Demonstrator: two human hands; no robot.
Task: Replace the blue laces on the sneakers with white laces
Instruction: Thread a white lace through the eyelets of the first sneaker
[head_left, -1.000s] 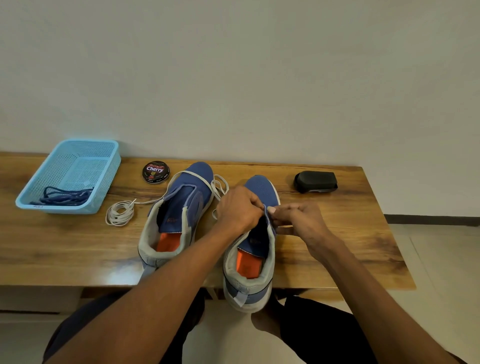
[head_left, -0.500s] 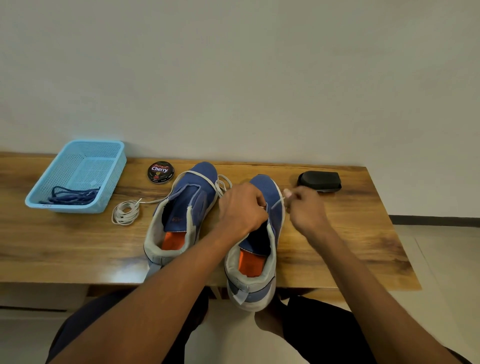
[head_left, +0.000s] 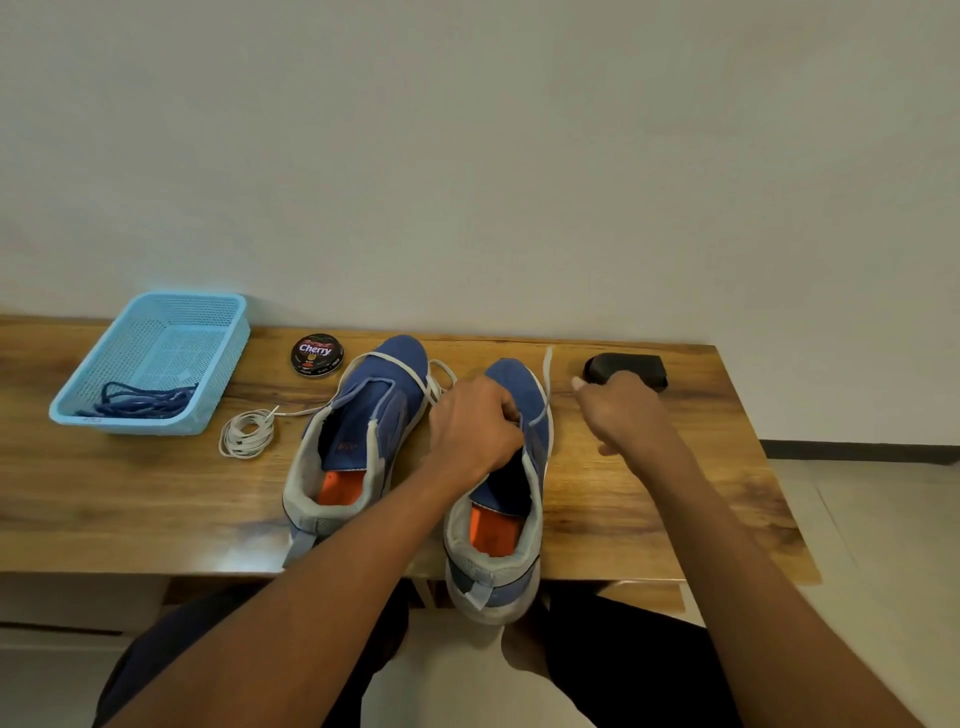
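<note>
On a wooden table (head_left: 649, 499) against a pale wall, two blue sneakers with grey heels and orange insoles stand side by side, toes pointing away. The left sneaker (head_left: 363, 431) has no lacing across its tongue; a white lace (head_left: 247, 434) runs over its toe and trails left to a loose coil on the table. The right sneaker (head_left: 506, 483) sits with its heel overhanging the near table edge. A second white lace (head_left: 544, 387) rises from the eyelets on its right side and stands up past the toe, its tip slightly blurred.

The left hand (head_left: 475, 428) reaches in from the near side and rests over the middle of the right sneaker, fingers curled and grasping the upper edge beside the tongue. The right hand (head_left: 623, 415) is raised just right of that shoe, knuckles up, fingers curled loosely; blur hides whether its fingertips pinch the lace, so its grasp cannot be told.

At the far left, a light blue basket (head_left: 218, 374) holds the blue laces (head_left: 140, 402) in a tangle. A round black polish tin (head_left: 317, 355) lies between the basket and the left sneaker. A black brush (head_left: 631, 364) lies at the far right, partly behind the right hand.
</note>
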